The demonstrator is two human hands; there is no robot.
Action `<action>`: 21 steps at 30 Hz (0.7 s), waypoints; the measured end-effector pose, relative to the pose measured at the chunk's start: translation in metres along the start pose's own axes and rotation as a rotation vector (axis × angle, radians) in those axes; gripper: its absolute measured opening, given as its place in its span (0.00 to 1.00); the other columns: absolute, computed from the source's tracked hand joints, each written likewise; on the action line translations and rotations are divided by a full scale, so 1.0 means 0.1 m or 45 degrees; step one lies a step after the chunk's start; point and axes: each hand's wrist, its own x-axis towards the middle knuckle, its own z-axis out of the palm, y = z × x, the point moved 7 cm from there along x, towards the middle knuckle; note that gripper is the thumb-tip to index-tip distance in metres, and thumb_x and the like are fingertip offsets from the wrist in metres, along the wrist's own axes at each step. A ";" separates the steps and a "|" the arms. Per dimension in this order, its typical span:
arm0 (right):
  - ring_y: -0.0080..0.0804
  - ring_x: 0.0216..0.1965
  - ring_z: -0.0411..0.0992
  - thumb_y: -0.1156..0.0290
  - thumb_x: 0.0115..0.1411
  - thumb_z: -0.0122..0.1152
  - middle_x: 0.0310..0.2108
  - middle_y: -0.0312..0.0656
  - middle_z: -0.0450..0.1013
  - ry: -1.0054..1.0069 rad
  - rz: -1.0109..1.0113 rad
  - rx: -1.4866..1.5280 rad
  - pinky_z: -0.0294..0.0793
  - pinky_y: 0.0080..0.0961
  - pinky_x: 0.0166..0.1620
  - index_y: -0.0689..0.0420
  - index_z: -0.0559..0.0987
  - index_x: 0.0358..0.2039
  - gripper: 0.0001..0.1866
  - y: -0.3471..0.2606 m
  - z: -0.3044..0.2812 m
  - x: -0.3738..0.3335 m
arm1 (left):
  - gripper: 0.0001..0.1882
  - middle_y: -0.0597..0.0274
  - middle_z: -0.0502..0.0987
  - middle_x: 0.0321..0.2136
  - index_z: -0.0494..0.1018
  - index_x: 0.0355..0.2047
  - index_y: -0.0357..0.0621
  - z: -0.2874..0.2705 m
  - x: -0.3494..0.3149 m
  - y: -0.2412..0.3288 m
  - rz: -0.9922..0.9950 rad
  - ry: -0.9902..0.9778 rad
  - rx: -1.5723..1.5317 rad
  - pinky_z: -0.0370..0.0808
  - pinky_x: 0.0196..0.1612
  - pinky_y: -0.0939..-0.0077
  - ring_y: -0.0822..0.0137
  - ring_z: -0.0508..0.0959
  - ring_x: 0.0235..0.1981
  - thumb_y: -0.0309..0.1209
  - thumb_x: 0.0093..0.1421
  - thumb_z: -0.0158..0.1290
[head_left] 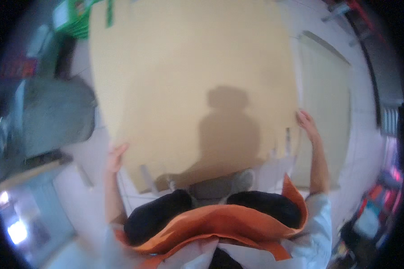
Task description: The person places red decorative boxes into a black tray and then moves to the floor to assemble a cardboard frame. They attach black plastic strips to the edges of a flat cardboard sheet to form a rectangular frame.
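Note:
A large, flat sheet of tan cardboard (pixel 166 80) spans the middle of the view, with narrow slots cut in from its near edge and a dark green strip near its far left corner. My left hand (pixel 116 157) grips its left edge close to the near corner, thumb on top. On the opposite side, my right hand (pixel 305 120) is closed round the right edge, a little farther from me. The fingers under the sheet are hidden. A shadow of a head and shoulders falls on the cardboard.
Another cardboard sheet (pixel 325 107) lies on the pale tiled floor (pixel 363 116) to the right. At far left are a green crate (pixel 78 24) and a dark grey-green object (pixel 58 114). An orange apron (pixel 220 222) covers my lap. Red and dark items (pixel 372 210) stand at lower right.

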 end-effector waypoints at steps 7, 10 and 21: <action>0.19 0.28 0.65 0.60 0.56 0.56 0.26 0.32 0.67 0.053 -0.049 -0.135 0.66 0.18 0.32 0.59 0.67 0.47 0.22 -0.21 0.16 0.30 | 0.28 0.58 0.70 0.44 0.59 0.52 0.41 -0.15 0.26 0.09 -0.016 0.002 0.210 0.69 0.46 0.70 0.64 0.70 0.45 0.26 0.50 0.53; 0.23 0.25 0.68 0.64 0.53 0.58 0.27 0.36 0.69 0.272 -0.151 -0.245 0.69 0.21 0.28 0.59 0.67 0.47 0.22 -0.10 0.16 0.26 | 0.27 0.59 0.70 0.43 0.59 0.52 0.42 0.01 0.43 0.02 -0.126 0.054 0.299 0.69 0.45 0.71 0.64 0.71 0.43 0.25 0.50 0.51; 0.26 0.26 0.69 0.65 0.47 0.62 0.25 0.38 0.69 0.445 -0.134 -0.353 0.70 0.26 0.31 0.62 0.70 0.36 0.19 0.34 0.04 -0.05 | 0.22 0.60 0.74 0.36 0.67 0.45 0.37 0.03 0.69 -0.20 -0.174 0.182 0.607 0.69 0.40 0.73 0.68 0.73 0.36 0.36 0.53 0.52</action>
